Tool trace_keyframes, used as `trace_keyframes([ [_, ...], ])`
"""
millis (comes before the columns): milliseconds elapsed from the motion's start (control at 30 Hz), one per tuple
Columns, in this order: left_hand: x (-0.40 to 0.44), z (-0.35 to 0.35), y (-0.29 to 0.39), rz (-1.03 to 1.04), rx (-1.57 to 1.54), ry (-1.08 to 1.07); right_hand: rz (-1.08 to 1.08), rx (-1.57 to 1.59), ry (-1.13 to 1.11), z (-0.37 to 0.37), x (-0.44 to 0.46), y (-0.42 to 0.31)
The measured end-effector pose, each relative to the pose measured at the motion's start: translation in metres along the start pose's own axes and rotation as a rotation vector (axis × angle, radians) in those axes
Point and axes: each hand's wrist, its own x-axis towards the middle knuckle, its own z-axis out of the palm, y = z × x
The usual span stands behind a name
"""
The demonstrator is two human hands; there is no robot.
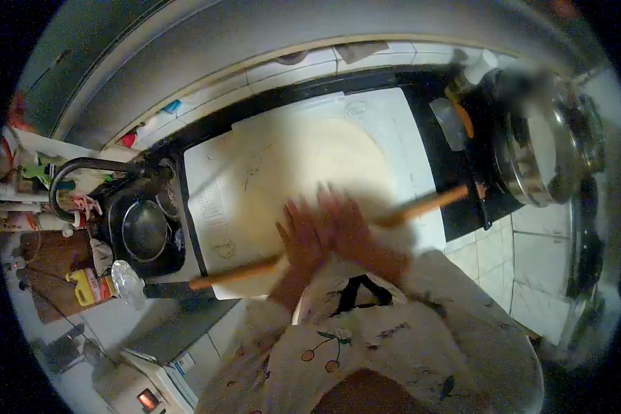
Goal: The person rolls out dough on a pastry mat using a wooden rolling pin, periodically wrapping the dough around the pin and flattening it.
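A large round sheet of pale dough (pixel 338 148) lies on a white printed mat (pixel 412 152) in the head view. Across its near side runs a long wooden rolling pin (pixel 431 203), slanting up to the right. My left hand (pixel 302 238) and my right hand (pixel 346 224) are side by side over the middle of the pin, fingers stretched forward and slightly blurred. The palms appear to rest on the pin, hiding its middle part. Both ends of the pin stick out past the mat's edges.
At left is a sink (pixel 148 231) with a black faucet (pixel 96 163). Metal pots (pixel 528 162) stand at right, near a dark-handled knife (pixel 485 210). A yellow bottle (pixel 84 286) and a foil-covered item (pixel 127 284) are at lower left.
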Motion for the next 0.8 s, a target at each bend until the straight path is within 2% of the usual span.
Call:
trace_keyframes([
  [33, -0.011, -0.007, 0.003, 0.053, -0.04, 0.041, -0.034, 0.028, -0.082, 0.027, -0.049, 0.003],
  [100, -0.048, -0.023, 0.006, 0.142, -0.132, 0.094, -0.062, -0.039, -0.125, 0.043, -0.073, -0.003],
  [167, -0.003, -0.015, -0.006, 0.068, -0.084, 0.299, -0.058, -0.255, 0.04, 0.039, -0.022, -0.003],
  [233, 0.057, -0.005, -0.031, -0.024, -0.255, 0.391, 0.051, 0.022, 0.396, 0.046, 0.043, 0.017],
  [333, 0.051, -0.021, -0.044, -0.12, -0.246, 0.36, 0.228, 0.046, 0.278, -0.009, 0.055, 0.017],
  [433, -0.024, -0.022, -0.054, -0.104, -0.148, -0.019, 0.011, -0.215, 0.02, -0.023, 0.002, 0.025],
  [533, -0.011, -0.032, -0.068, -0.053, -0.063, -0.031, -0.009, -0.208, -0.125, -0.03, 0.001, 0.042],
  [633, 0.07, -0.007, -0.098, -0.117, -0.067, 0.148, 0.113, -0.209, 0.328, 0.003, 0.069, 0.092],
  [700, 0.104, 0.011, -0.112, -0.16, -0.092, 0.282, 0.089, -0.193, 0.254, -0.001, 0.063, 0.101],
  [733, 0.078, 0.0, -0.106, -0.074, 0.036, 0.187, 0.081, -0.183, 0.211, -0.002, 0.062, 0.104],
  [767, 0.038, -0.012, -0.099, -0.061, 0.004, 0.12, 0.143, -0.156, -0.1, -0.025, 0.045, 0.078],
  [800, -0.002, -0.023, -0.091, -0.045, -0.027, 0.053, 0.085, -0.068, -0.144, -0.023, 0.009, 0.072],
])
